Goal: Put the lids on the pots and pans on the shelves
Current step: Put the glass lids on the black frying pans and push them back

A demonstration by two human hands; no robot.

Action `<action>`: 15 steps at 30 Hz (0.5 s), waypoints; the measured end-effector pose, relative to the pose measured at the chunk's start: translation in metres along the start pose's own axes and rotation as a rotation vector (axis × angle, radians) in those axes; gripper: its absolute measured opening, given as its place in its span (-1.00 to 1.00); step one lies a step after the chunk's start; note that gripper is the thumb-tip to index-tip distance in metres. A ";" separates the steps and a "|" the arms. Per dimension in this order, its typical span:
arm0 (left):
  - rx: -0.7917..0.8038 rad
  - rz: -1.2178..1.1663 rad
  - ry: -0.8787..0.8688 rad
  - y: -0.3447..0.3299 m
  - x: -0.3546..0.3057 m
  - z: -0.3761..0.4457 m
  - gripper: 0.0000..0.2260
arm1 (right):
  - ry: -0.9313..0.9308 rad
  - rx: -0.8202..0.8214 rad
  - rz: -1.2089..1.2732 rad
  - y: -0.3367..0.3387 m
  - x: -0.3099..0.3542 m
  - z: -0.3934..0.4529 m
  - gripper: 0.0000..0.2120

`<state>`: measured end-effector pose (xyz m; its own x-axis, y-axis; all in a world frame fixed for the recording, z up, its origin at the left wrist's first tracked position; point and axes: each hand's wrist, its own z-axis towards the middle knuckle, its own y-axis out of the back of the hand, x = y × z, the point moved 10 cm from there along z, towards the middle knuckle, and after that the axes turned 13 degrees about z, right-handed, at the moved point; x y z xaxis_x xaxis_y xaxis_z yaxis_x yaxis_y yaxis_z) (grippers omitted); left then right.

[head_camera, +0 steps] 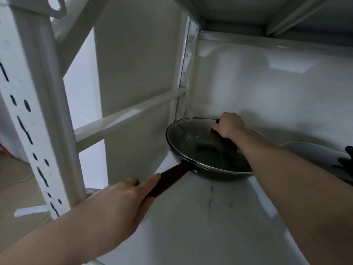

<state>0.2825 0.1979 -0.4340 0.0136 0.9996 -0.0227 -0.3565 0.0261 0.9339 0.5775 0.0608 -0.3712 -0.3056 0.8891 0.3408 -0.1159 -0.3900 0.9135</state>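
A: Head view: is the lid seated?

B: Nearly. The right hand (228, 124) is gripping the glass lid (193, 142)'s knob, lid lying on the black pan (219, 174) at the shelf (191, 217)'s 12 o'clock corner. The left hand (122, 199) is closing round the pan's handle (168, 179).

A: What's remaining?

B: Another lid (313, 150) is waiting at 3 o'clock, I'd judge.

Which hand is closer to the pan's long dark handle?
Left. The left hand is wrapped around the pan handle; the right hand is farther back, gripping the knob of the glass lid.
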 end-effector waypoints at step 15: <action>-0.086 0.000 -0.062 0.008 -0.001 0.002 -0.38 | 0.053 0.005 0.011 -0.008 0.003 0.011 -0.72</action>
<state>0.2814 0.1972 -0.4254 0.0709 0.9975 0.0016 -0.4354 0.0295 0.8997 0.5880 0.0692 -0.3749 -0.3568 0.8707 0.3387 -0.1075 -0.3984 0.9109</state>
